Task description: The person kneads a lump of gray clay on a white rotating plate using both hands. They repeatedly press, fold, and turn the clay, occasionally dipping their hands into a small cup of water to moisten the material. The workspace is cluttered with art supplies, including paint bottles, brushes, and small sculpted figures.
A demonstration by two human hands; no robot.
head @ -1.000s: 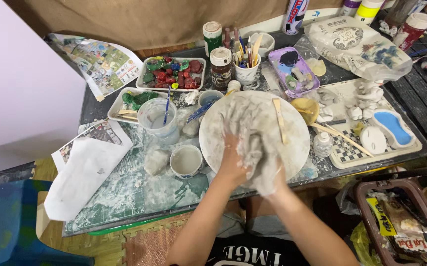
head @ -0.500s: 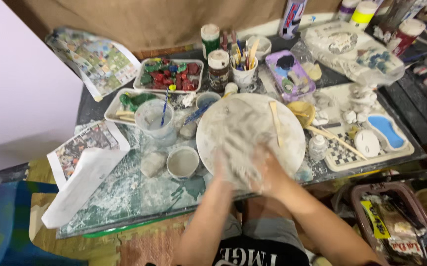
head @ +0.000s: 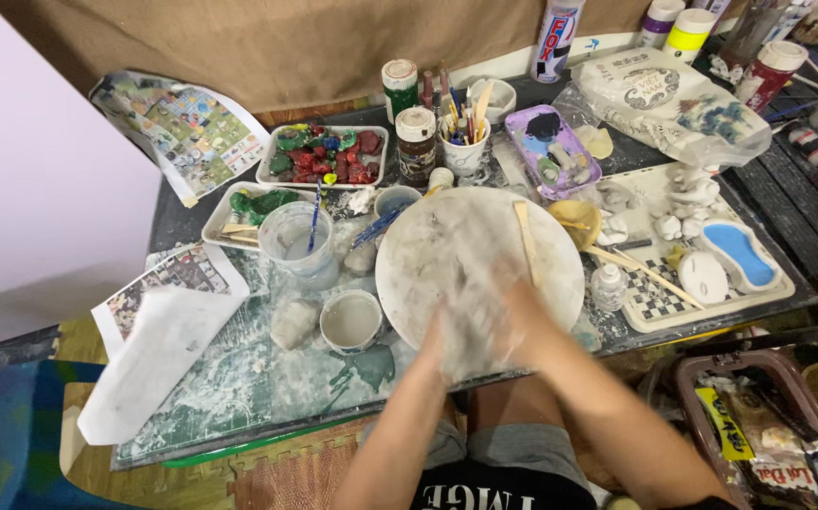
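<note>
The lump of grey clay [head: 473, 326] sits at the near edge of the round white board [head: 447, 241], and I have both hands closed around it, my left hand [head: 439, 335] on one side and my right hand [head: 522, 316] on the other, pressed together; they are blurred, so I can't make out my fingers. A flat wooden stick [head: 525, 243] lies on the board just beyond my right hand. I think the risk is that pushing this close to the rim could tip or slide the board toward me, or knock the small cup [head: 350, 321] just left of it. My forearms come up from below and meet over the clay, wrists angled inward.
</note>
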